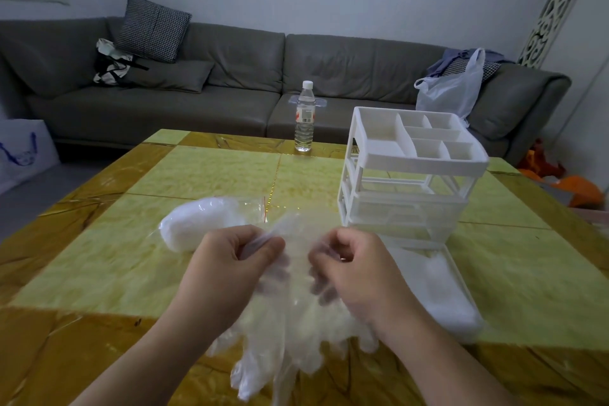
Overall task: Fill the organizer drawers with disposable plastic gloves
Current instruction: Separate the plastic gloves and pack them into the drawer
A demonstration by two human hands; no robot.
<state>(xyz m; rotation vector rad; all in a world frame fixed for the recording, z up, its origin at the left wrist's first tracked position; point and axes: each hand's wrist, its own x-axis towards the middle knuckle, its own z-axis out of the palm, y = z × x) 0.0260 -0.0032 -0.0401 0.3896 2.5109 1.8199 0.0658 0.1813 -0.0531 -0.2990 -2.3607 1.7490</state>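
On the bench (211,171), organizer (408,171) top tray empty; drawer (441,287) pulled out — gloves inside; both hands — left (230,260), right (356,267) — pinching gloves (290,333); bottle (304,119) label unreadable.

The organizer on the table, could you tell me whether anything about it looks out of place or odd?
Yes. One drawer is fully out of the white organizer, lying on the table in front of it, with an open slot visible in the frame. Both hands, left and right, pinch a bunch of plastic gloves.
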